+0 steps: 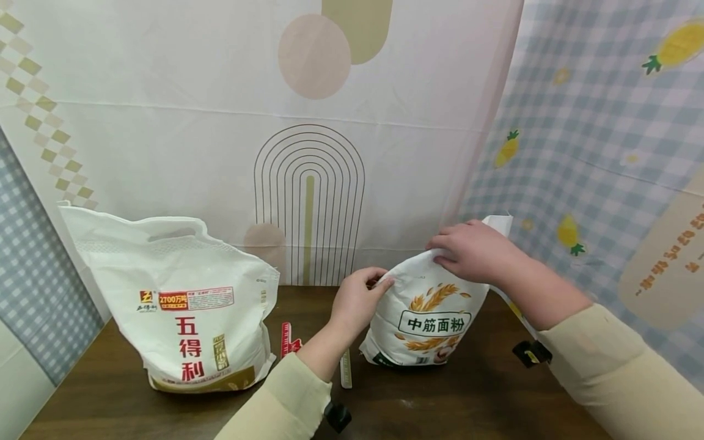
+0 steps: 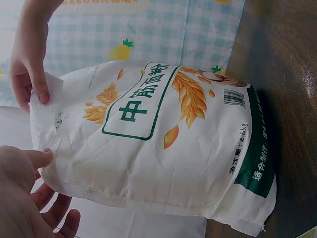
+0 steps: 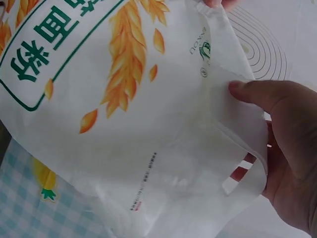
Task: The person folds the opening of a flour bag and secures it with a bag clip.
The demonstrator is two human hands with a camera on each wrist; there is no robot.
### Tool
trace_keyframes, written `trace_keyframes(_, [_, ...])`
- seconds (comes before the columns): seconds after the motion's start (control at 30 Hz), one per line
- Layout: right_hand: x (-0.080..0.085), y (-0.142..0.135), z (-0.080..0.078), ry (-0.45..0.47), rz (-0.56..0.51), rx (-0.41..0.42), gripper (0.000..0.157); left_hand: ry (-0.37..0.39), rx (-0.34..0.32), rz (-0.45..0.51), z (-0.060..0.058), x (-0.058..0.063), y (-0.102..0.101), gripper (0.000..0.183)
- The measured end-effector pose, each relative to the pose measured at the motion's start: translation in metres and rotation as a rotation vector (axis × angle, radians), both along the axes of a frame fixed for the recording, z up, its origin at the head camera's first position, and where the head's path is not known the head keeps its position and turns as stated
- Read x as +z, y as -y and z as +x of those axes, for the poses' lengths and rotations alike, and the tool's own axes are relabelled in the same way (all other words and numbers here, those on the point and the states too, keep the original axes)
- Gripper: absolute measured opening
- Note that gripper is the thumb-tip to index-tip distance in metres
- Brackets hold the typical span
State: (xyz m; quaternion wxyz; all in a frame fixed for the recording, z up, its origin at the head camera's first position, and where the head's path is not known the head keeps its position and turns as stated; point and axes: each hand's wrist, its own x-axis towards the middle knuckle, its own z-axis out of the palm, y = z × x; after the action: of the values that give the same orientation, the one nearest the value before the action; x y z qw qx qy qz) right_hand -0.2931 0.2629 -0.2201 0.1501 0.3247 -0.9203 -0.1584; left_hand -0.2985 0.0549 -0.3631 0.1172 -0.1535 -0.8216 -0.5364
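A white flour bag (image 1: 423, 311) with wheat ears and green lettering stands on the table, its upper part leaning a little to the right. My left hand (image 1: 359, 300) pinches its upper left corner, thumb (image 2: 40, 157) on the printed front and fingers behind. The right hand (image 1: 473, 250) grips the top edge farther right. In the right wrist view the thumb (image 3: 252, 91) lies on a folded flap of the bag's top, near a slot-shaped handle hole (image 3: 239, 173); the other fingers are behind the plastic.
A larger white flour bag (image 1: 214, 318) with red lettering stands on the left of the brown table (image 1: 396, 409). Between the bags lie a red ruler-like piece (image 1: 286, 339) and a pale ruler-like strip (image 1: 345, 370). Printed cloths (image 1: 418, 153) hang behind and at the sides.
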Motion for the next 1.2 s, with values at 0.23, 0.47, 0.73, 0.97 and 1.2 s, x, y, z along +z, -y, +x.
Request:
trace_keyframes(0.23, [-0.009, -0.006, -0.002, -0.095, -0.099, 0.057, 0.013, 0.003, -0.001, 0.004, 0.000, -0.002, -0.001, 0.018])
trace_keyframes(0.47, [-0.032, -0.015, -0.007, -0.288, -0.232, 0.193, 0.020, -0.004, 0.000, -0.001, 0.000, -0.003, -0.001, 0.020])
trace_keyframes(0.73, [-0.047, -0.022, -0.012, -0.388, -0.304, 0.272, 0.025, -0.011, 0.001, 0.001, 0.000, -0.004, 0.000, 0.020])
trace_keyframes(0.97, [-0.050, -0.022, -0.013, -0.411, -0.322, 0.281, 0.027, -0.011, -0.002, 0.006, 0.000, -0.003, 0.000, 0.020])
trace_keyframes(1.2, [-0.051, -0.021, -0.014, -0.396, -0.331, 0.244, 0.021, -0.016, 0.003, -0.006, 0.000, -0.003, 0.000, 0.021])
